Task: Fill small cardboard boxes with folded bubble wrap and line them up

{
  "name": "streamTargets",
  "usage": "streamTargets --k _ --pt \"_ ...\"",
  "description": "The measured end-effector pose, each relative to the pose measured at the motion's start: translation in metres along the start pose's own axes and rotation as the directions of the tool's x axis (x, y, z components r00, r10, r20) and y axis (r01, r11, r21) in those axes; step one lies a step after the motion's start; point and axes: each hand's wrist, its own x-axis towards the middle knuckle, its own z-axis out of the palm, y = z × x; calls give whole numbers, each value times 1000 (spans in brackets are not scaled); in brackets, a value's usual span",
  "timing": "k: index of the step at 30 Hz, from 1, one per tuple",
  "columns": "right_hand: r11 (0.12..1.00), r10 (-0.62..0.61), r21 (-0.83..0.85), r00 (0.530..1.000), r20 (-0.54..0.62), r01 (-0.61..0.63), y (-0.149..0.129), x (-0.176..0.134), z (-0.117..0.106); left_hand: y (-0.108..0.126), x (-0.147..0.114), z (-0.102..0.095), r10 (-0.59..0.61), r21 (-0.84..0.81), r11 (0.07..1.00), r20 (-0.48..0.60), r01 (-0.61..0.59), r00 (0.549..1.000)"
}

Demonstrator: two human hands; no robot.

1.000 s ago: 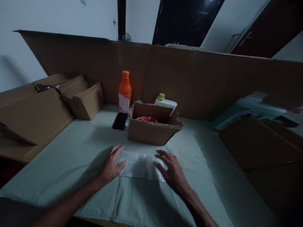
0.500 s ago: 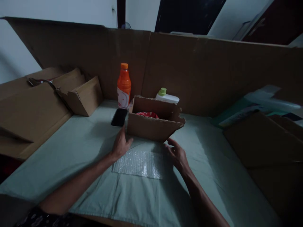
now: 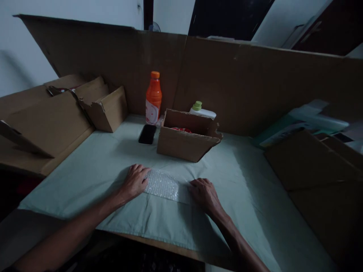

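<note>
A rectangle of clear bubble wrap [image 3: 164, 186] lies on the green cloth [image 3: 238, 223] in front of me. My left hand [image 3: 135, 180] is closed on its left end, the thumb toward the middle of the sheet. At the right end, my right hand [image 3: 204, 192] has its fingers curled over the edge of the wrap. Just beyond the sheet stands an open cardboard box [image 3: 184, 145] with a torn right side. Something red and white [image 3: 181, 130] shows inside it, mostly hidden by the front wall.
An orange bottle [image 3: 153, 100] stands behind a black phone [image 3: 147, 134]. A white bottle with a green cap [image 3: 202, 110] sits behind the box. More cardboard boxes [image 3: 109, 113] are at left. On the right, a teal bottle [image 3: 283, 128] leans beside brown cardboard [image 3: 309, 162].
Both hands have come away from the cardboard box and moved nearer to me, taking hold of the bubble wrap's two ends. The box stays on the cloth.
</note>
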Motion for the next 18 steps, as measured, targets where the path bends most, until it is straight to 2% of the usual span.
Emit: streamTargets --k 3,5,9,11,13,16,18 --pt "996 -1 85 1000 7 1 -12 -24 -6 3 6 -9 41 -18 999 24 -40 999" --pt "965 33 260 999 4 -33 -24 -49 -7 9 12 -17 88 -43 995 53 -85 995" --pt "759 186 639 982 -29 -125 -53 -111 6 29 36 -28 204 -91 977 129 -194 970" --pt "665 295 726 955 -40 -175 -66 -139 19 41 52 -22 261 -112 963 178 -244 949" --pt "618 363 760 931 -48 -201 -77 -159 33 52 68 -10 304 -132 951 228 -280 925" --pt "667 357 720 930 -86 -189 -88 -174 50 68 84 14 330 -153 942 262 -299 907" --pt "703 325 689 941 -92 -176 -92 -176 53 73 82 22 333 -167 940 240 -299 912"
